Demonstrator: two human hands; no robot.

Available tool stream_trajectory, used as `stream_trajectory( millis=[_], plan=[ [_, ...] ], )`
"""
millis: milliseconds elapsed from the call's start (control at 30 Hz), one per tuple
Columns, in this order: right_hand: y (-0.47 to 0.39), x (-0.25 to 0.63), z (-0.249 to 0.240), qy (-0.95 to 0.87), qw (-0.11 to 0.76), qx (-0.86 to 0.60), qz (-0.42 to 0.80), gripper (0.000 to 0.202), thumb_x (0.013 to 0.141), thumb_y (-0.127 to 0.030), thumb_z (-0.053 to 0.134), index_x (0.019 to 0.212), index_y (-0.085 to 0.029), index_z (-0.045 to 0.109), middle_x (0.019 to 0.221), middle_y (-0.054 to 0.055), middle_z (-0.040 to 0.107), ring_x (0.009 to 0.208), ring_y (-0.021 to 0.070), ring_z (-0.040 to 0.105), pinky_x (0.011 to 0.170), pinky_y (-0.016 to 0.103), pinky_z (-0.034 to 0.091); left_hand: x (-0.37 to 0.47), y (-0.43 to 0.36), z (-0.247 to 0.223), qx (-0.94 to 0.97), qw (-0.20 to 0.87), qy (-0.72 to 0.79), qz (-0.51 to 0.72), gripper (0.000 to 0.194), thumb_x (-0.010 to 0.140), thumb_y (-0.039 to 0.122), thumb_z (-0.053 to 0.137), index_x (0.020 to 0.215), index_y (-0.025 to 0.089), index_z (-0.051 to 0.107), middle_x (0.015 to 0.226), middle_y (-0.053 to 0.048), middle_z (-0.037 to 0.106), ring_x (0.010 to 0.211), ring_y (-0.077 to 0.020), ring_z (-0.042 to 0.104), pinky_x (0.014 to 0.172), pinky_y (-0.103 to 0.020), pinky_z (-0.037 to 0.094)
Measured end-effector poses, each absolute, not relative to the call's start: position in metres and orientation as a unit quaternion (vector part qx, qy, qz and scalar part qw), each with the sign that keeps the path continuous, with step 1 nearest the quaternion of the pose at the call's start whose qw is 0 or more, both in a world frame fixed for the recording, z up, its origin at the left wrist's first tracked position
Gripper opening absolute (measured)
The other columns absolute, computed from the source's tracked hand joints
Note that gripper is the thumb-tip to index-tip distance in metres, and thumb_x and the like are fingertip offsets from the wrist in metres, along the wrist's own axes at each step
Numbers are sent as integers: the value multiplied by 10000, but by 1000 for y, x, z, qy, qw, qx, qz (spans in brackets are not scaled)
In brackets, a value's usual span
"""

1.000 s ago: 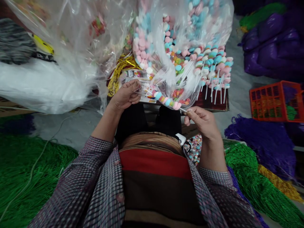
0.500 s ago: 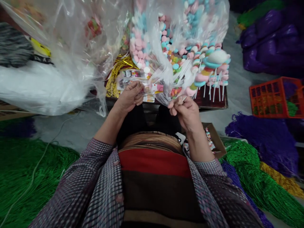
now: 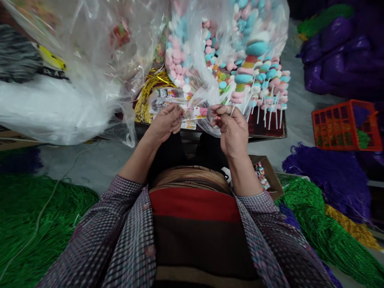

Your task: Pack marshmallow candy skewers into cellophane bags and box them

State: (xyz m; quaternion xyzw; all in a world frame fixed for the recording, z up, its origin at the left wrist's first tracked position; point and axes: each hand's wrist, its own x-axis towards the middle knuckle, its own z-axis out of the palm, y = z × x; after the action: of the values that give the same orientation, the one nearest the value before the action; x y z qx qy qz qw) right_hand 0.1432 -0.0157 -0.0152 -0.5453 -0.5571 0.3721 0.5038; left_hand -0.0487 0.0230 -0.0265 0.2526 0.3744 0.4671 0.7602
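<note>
My left hand [image 3: 167,123] pinches one end of a small clear plastic bag [image 3: 199,112] with a pink and white print. Thumb and fingers of my right hand [image 3: 233,126] are closed on a candy skewer [image 3: 244,78], strung with blue, pink, white and orange-red pieces and pointing up and away from me. My right fingertips are beside the bag's other end; whether they also grip it I cannot tell. Under and behind the bag lie printed clear packets [image 3: 165,98] and gold foil ties [image 3: 143,98].
Finished candy skewers [image 3: 271,86] lie on the dark table [image 3: 262,129] at the right. Large clear sacks of marshmallows [image 3: 177,58] and other sweets stand behind. An open carton [image 3: 271,180], an orange crate [image 3: 336,126] and green stringy bundles [image 3: 312,204] are on the floor to the right.
My right hand has moved up and slightly left, closer to the bag's right end. The skewer has swung from slanting right to nearly upright. My left hand has hardly moved.
</note>
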Motion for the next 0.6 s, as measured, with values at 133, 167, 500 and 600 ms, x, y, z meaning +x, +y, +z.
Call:
stream_trajectory(
  millis=[133, 167, 500, 600],
  plan=[
    [-16, 144, -17, -561, 497, -547, 374, 201, 1015, -431, 486, 981, -281, 614, 1033, 38, 689, 969, 186, 667, 808, 351, 604, -49, 24, -28, 269, 755, 370, 469, 418, 811, 354, 839, 663, 196, 482, 435, 137, 299, 300, -2, 229, 351, -165, 217],
    [-17, 144, -17, -557, 500, -543, 381, 195, 1012, -415, 488, 965, -280, 621, 1026, 34, 692, 958, 185, 665, 806, 351, 601, -48, 24, -28, 275, 753, 372, 467, 413, 817, 359, 833, 661, 193, 489, 438, 135, 308, 301, 0, 228, 350, -165, 217],
    [-27, 156, -22, -568, 417, -490, 513, 245, 933, -441, 624, 945, -230, 749, 832, -10, 706, 762, 138, 613, 780, 303, 532, -46, 29, -40, 408, 700, 363, 460, 532, 671, 593, 874, 647, 202, 514, 414, 132, 320, 317, -13, 210, 331, -186, 187],
    [-30, 158, -20, -563, 421, -479, 526, 297, 925, -507, 645, 1003, -248, 769, 885, -16, 729, 693, 112, 576, 742, 285, 520, -45, 30, -45, 448, 684, 362, 448, 542, 667, 656, 846, 663, 201, 550, 422, 123, 328, 324, -23, 230, 340, -202, 190]
  ],
)
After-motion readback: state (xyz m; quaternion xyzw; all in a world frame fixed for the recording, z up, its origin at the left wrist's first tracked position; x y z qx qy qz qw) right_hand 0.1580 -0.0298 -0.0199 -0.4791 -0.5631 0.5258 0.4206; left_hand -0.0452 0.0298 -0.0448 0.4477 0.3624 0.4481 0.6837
